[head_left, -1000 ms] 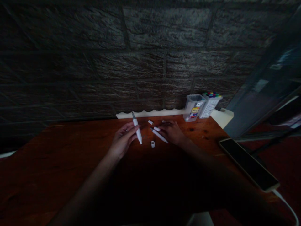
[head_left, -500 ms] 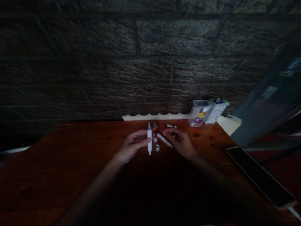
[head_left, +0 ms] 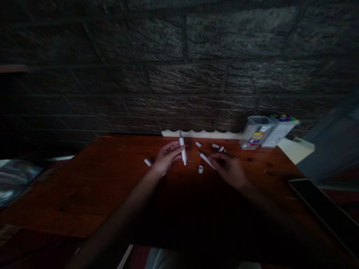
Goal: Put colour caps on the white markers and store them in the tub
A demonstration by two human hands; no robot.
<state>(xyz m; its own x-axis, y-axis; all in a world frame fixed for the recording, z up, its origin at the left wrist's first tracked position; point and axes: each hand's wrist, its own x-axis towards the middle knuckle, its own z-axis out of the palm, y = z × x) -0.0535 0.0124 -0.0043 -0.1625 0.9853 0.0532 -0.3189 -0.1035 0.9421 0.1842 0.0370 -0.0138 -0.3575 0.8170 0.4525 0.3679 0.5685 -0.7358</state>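
Note:
My left hand is closed around a white marker, held nearly upright with its grey tapered end up and no cap on that end. My right hand pinches a second white marker, which slants with its dark uncapped tip toward the upper left. Just below that one, a white cap stands on the table, its open end up. Another cap lies behind the markers, and one more cap is left of my left hand. Small white caps lie beyond my right hand.
A clear plastic box and a box full of colourful markers stand at the back right of the wooden table. Along the stone wall runs a wavy white strip. A phone lies at the right edge.
My view has swung left. The left marker now leans slightly, and my right hand has come onto the second marker's body. A cap left of my left hand has come into sight.

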